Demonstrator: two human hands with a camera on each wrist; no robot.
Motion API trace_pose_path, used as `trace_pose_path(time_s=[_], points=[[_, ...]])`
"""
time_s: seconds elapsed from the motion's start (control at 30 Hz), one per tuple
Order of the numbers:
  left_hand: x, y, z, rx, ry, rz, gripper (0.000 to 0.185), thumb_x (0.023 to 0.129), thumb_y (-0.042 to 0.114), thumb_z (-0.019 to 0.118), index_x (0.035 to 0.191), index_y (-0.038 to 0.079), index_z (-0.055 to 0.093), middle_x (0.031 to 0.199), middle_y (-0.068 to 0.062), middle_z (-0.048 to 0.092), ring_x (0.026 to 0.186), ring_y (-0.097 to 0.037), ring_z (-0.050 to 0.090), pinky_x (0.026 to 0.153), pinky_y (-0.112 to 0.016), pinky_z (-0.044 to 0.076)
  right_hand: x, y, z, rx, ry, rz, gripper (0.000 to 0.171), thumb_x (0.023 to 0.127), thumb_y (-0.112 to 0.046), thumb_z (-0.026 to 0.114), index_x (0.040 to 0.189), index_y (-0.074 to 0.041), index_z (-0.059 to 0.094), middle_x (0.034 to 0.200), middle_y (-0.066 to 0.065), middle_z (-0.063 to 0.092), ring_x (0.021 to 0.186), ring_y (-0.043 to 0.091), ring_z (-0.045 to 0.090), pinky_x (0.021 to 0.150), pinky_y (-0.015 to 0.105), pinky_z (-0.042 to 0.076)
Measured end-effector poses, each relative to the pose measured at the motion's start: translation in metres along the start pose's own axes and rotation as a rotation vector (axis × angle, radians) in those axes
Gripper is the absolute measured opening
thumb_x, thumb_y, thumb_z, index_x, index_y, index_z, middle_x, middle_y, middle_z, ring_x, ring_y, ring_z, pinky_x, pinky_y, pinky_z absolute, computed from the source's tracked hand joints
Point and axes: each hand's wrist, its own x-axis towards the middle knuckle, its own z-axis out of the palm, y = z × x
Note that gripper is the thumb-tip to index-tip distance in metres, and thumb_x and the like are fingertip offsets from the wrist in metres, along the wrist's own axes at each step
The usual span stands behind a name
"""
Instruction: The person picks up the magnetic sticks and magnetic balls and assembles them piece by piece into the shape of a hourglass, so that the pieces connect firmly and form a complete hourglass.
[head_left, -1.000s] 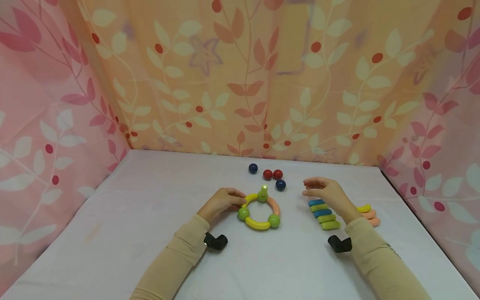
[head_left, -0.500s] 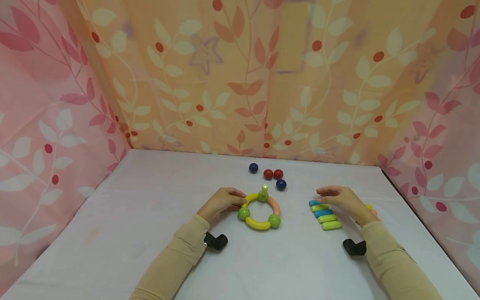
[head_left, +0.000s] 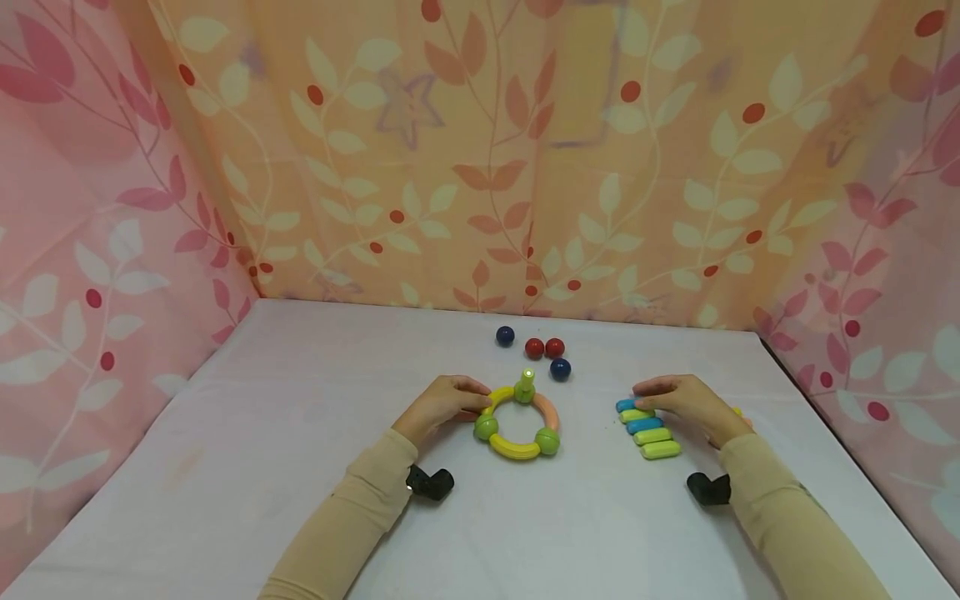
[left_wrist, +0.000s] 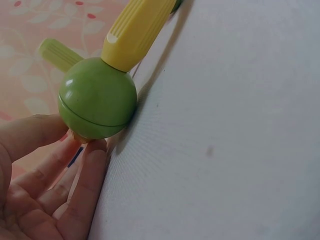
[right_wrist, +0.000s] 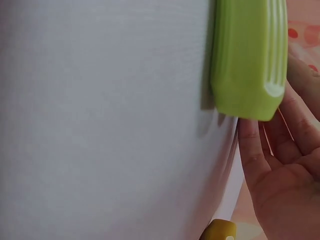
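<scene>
Left hand (head_left: 442, 406) rests on the white table (head_left: 300, 467) at the left side of the ring toy (head_left: 517, 422), its fingers loosely curled against the ring's left arc; the left wrist view shows fingertips (left_wrist: 95, 150) touching the underside of a green ball joint (left_wrist: 97, 98) from which a yellow curved segment (left_wrist: 137, 30) runs away, with a short green peg (left_wrist: 60, 54) behind it. Whether the fingers pinch the ring or merely steady it cannot be told. The ring toy lies flat near the centre of the table, built of yellow and peach arcs joined by green balls, with an upright green peg (head_left: 527, 385) at its far side. Right hand (head_left: 693, 402) lies palm down over the far right end of a row of loose curved pieces (head_left: 647, 427), blue and green alternating, to the right of the ring and well apart from it. In the right wrist view the fingers (right_wrist: 250, 150) are relaxed and spread just beside the end of a green piece (right_wrist: 248, 57); no closed grip is shown. Two dark blue balls (head_left: 560, 368) and two red balls (head_left: 544, 347) sit on the far side of the ring, near the patterned cloth backdrop (head_left: 480, 158).
</scene>
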Motion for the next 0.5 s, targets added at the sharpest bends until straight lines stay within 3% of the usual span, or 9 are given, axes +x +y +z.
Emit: trace_pose_path(time_s=[0.23, 0.5], points=[[-0.001, 0.000, 0.000, 0.001, -0.010, 0.015, 0.022, 0.089, 0.013, 0.073, 0.109, 0.004, 0.072, 0.104, -0.009, 0.071, 0.087, -0.015, 0.066, 0.081, -0.028, 0.059, 0.005, -0.002, 0.001, -0.003, -0.002, 0.007, 0.058, 0.087, -0.044, 0.074, 0.133, -0.011, 0.063, 0.146, 0.018, 0.053, 0.137, 0.038, 0.041, 0.116, 0.061, 0.030], [-0.002, 0.001, 0.000, -0.007, -0.012, 0.009, 0.022, 0.089, 0.013, 0.074, 0.109, 0.003, 0.072, 0.104, -0.009, 0.070, 0.087, -0.015, 0.066, 0.080, -0.027, 0.059, 0.013, -0.009, 0.001, -0.171, 0.033, -0.069, 0.048, 0.088, -0.041, 0.075, 0.122, -0.009, 0.070, 0.131, 0.018, 0.064, 0.122, 0.035, 0.054, 0.108, 0.055, 0.043]])
